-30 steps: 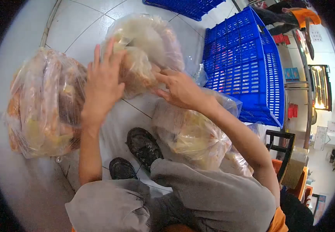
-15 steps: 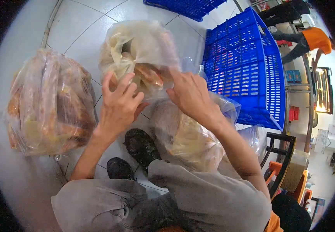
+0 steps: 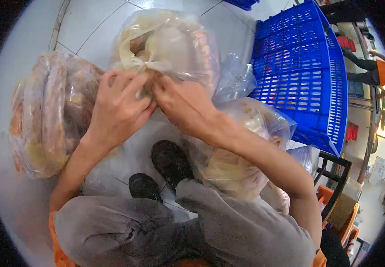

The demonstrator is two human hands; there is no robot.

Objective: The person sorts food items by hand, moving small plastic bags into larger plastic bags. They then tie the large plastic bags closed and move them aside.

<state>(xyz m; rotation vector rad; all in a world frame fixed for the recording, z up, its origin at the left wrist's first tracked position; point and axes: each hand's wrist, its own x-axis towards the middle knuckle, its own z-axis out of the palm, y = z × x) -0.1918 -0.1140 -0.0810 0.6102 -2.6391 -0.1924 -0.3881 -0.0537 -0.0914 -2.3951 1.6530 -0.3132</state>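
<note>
A clear plastic bag (image 3: pixel 174 44) with bread inside lies on the floor in front of me, and its gathered knot (image 3: pixel 144 66) faces my hands. My left hand (image 3: pixel 123 100) is at the near side of that knot, fingers bent and closed on the plastic. Right beside it my right hand (image 3: pixel 181 100) pinches the same bag, thumb against curled fingers. The fingertips nearly meet and partly hide the plastic between them. On my left stands another bag of bread (image 3: pixel 50 120); a third filled bag (image 3: pixel 232 167) lies under my right forearm.
Blue perforated crates (image 3: pixel 286 80) stand on the right, with loose clear plastic (image 3: pixel 237 80) beside them. A black frame (image 3: pixel 334 171) is at the lower right. Near shelving at the far right is another person in orange (image 3: pixel 384 73). My shoes (image 3: pixel 170 160) rest on the tiled floor.
My hands have come together at the bag's knot; the right hand moved left and closed on the plastic. The view has shifted, and the person in orange appears farther right and lower.
</note>
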